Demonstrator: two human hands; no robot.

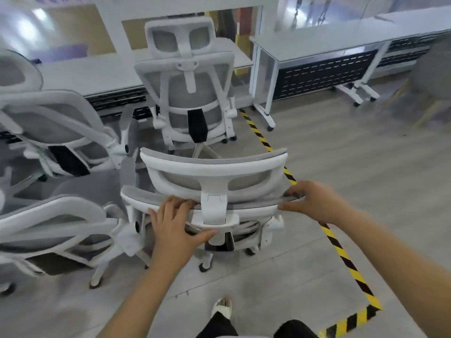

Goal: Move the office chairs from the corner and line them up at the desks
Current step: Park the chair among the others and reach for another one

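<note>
Here we see the nearest office chair (pixel 253 211) from behind. It has a smooth white plastic frame with grey mesh stretched inside it. Its curved headrest (pixel 214 167) sits on a white bracket above the backrest. The left hand (pixel 175 223) grips the top edge of the backrest, with the fingers curled on the mesh rim and the thumb spread toward the bracket. The right hand (pixel 314 203) grips the right end of the same edge, thumb below.

This chair stands on the grey wood-pattern floor (pixel 341 154), just beside the yellow-and-black striped tape (pixel 341 254). Close at its left are the farther left chair (pixel 53 123) and the nearer left chair (pixel 53 223), of the same kind. A fourth chair (pixel 192 93) stands ahead, against the long white surface (pixel 97 71). At the right, a second white surface (pixel 329 42) has thin white legs on castors and a black perforated panel (pixel 324 74) under it.
</note>
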